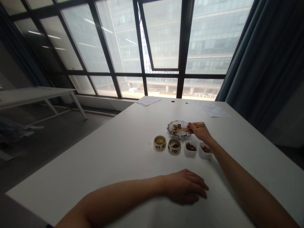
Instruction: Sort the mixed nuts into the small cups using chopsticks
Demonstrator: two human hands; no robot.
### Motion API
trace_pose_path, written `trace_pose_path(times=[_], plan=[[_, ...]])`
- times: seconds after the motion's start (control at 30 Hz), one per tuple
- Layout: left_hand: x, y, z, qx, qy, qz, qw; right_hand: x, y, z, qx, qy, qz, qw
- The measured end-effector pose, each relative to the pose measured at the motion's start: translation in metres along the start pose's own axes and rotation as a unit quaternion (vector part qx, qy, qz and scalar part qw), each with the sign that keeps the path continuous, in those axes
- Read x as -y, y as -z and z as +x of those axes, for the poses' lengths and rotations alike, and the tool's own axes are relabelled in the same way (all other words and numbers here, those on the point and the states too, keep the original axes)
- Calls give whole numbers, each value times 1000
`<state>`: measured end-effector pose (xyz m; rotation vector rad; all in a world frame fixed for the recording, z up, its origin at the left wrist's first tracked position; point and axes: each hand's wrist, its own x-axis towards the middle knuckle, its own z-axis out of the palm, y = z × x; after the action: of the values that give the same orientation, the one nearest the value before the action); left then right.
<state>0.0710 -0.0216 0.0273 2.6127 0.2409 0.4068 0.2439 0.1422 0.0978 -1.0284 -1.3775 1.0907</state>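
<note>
Chopsticks [183, 129] in right hand [199, 131], tips at the glass bowl [180, 137]

Chopsticks slant down leftward from the right hand, fingers closed round them; tips among mixed light and dark bits in the bowl. Bowl is clear, faceted, just left of that hand. Left hand [186, 186] well apart from them, nearer the wearer: palm down on the table, fingers loosely spread, nothing visible in it.

Between the bowl and the left hand, a row of four small containers. From left: round printed pot [160, 147] with pale brownish bits; second printed pot [174, 151] with dark bits; white tub [190, 155], dark reddish-brown pieces; another white tub [204, 155], brown pieces, partly behind the right forearm.

Surface: white table [128, 152], smooth. Paper stack [148, 100] at far left corner, loose sheets [215, 110] far right, small dark disc [173, 101] at far edge.

Room: dark-framed window wall [143, 74], one pane tilted open, building outside. Blue-grey curtain [263, 63] on the right. Second white table [35, 93] at left, grey floor [95, 119] between.
</note>
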Motion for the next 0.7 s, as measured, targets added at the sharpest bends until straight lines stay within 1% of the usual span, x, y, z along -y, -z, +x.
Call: trace_pose_path(times=[0.13,0.23,0.4,0.53,0.7], plan=[[0,0,0,-7,-5,-2,1000,4,3,1,-10,7,9,1000],[-1,0,-1,-10,-1,-5,1000,6,7,3,-6,17,4,1000],[-2,1,0,3,14,-12,1000,0,8,6,-2,14,-11,1000],[-1,1,0,0,6,-10,1000,-5,7,7,-5,12,-11,1000],[-1,0,0,0,8,-13,1000,-4,5,5,-7,13,-11,1000]])
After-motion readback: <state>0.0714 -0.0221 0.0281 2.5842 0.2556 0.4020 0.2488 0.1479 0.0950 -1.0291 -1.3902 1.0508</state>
